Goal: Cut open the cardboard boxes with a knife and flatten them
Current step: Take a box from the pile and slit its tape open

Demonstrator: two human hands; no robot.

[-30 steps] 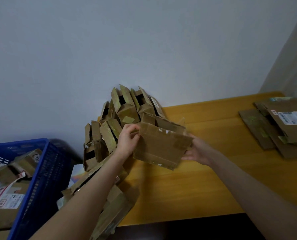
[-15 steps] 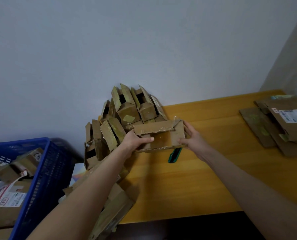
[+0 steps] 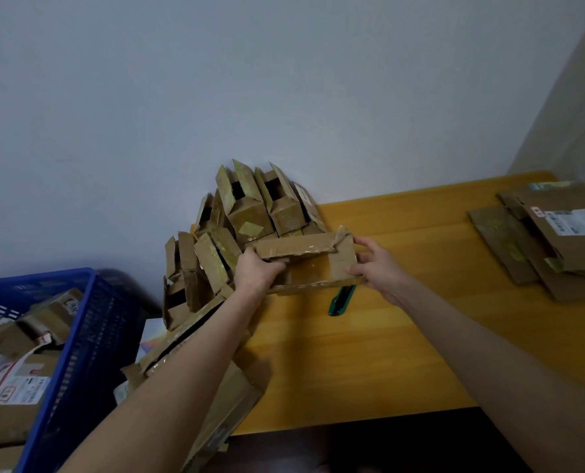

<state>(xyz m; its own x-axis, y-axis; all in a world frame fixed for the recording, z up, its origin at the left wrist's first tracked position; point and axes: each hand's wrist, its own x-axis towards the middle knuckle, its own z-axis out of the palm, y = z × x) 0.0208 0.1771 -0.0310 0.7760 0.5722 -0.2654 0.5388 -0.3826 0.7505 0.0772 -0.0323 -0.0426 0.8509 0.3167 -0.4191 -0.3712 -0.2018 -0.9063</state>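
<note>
Both hands hold a small brown cardboard box [image 3: 315, 264] just above the yellow wooden table [image 3: 403, 336]. My left hand [image 3: 255, 273] grips its left end and my right hand [image 3: 374, 268] grips its right end, fingers curled round the edges. The box's top flap is partly lifted. A green utility knife [image 3: 341, 300] lies on the table just below the box, partly hidden by it. Behind the box a pile of small open cardboard boxes [image 3: 243, 220] leans against the wall.
A stack of flattened cardboard [image 3: 550, 240] lies at the table's far right. A blue plastic basket [image 3: 79, 322] with boxes and labels stands to the left. More cardboard [image 3: 229, 397] hangs over the table's left front edge under my left arm.
The box has been turned from a tilted, flat-faced hold to level and lowered toward the table. The green knife came into view beneath it. Both hands shifted their grip on its ends.
</note>
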